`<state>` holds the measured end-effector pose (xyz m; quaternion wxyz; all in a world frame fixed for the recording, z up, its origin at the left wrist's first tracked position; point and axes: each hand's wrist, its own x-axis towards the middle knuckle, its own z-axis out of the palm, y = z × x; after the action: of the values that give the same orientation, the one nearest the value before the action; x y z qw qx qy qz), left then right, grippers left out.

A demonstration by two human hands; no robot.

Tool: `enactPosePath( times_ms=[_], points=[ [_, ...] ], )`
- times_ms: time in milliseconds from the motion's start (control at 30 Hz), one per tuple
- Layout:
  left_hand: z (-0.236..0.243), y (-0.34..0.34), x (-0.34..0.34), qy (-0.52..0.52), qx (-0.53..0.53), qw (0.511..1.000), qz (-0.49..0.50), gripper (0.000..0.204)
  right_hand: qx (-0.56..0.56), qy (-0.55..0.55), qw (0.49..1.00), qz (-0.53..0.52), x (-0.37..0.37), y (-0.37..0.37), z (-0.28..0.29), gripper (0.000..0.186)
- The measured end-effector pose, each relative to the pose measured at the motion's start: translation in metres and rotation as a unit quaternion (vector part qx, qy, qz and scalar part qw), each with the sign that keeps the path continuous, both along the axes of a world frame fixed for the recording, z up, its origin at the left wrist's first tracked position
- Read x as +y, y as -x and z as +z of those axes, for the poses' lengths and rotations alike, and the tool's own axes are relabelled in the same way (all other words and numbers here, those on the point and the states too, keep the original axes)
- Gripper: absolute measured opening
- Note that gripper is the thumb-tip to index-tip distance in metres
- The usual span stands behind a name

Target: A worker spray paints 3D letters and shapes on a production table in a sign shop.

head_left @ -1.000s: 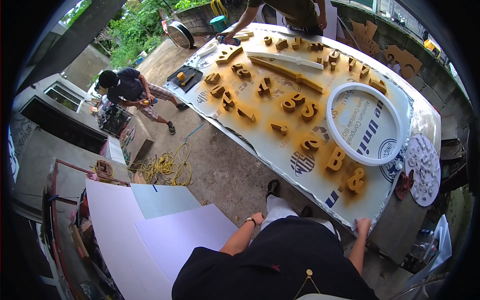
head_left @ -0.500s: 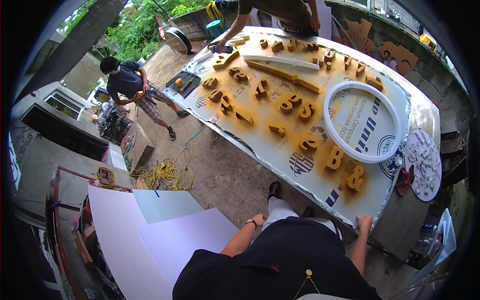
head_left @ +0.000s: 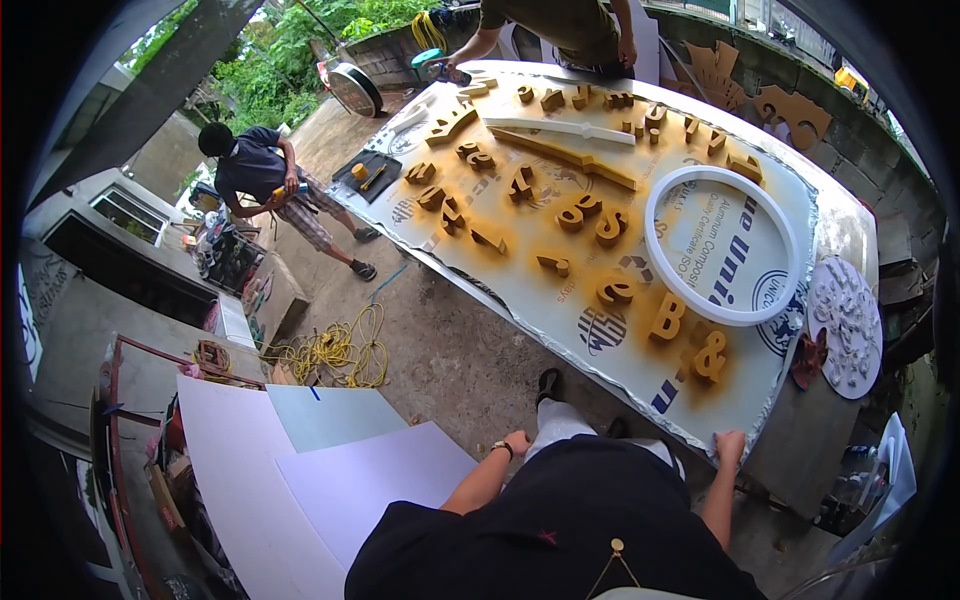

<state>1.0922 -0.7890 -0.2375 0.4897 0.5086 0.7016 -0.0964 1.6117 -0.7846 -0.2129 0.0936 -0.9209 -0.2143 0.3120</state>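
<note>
Right hand (head_left: 730,446) curled at the near corner of the printed-top bench (head_left: 715,415); a bump or tug there could shift the gold ampersand (head_left: 709,357), or smear it if wet. Left hand (head_left: 517,442) hangs by the thigh; fingers hidden on both, can't tell if either pinches anything. Far co-worker (head_left: 560,30) cropped at top, handheld item unclear.

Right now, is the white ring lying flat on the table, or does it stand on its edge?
Lying flat: the ring shows its upper rim all round, and the printed sheet shows through its middle.
</note>
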Motion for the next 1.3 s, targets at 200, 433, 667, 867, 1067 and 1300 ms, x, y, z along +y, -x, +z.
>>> enactPosePath(
  times_ms=[200, 433, 667, 867, 1067, 1300],
  points=[
    [0.005, 0.001, 0.003, 0.018, -0.011, 1.000, -0.016, 0.032, -0.001, -0.008, 1.000, 0.006, -0.001, 0.001, 0.001, 0.024],
    [0.005, 0.002, 0.004, 0.001, 0.004, 0.999, -0.049, 0.028, 0.011, -0.004, 1.000, -0.005, 0.001, 0.003, 0.010, 0.022],
    [0.002, 0.002, 0.004, -0.009, 0.001, 0.999, -0.046, 0.026, 0.000, -0.011, 1.000, -0.014, 0.000, 0.005, 0.011, 0.020],
    [0.001, 0.001, 0.005, -0.015, 0.010, 0.997, -0.071, 0.031, 0.025, -0.001, 1.000, -0.014, 0.003, 0.007, 0.022, 0.021],
    [0.000, 0.000, 0.007, -0.010, 0.018, 0.997, -0.077, 0.037, -0.003, 0.015, 1.000, -0.007, 0.005, 0.009, 0.025, 0.022],
    [0.001, -0.002, 0.008, 0.008, 0.012, 0.998, -0.060, 0.041, 0.004, 0.014, 1.000, 0.001, 0.004, 0.006, 0.018, 0.021]
  ],
)
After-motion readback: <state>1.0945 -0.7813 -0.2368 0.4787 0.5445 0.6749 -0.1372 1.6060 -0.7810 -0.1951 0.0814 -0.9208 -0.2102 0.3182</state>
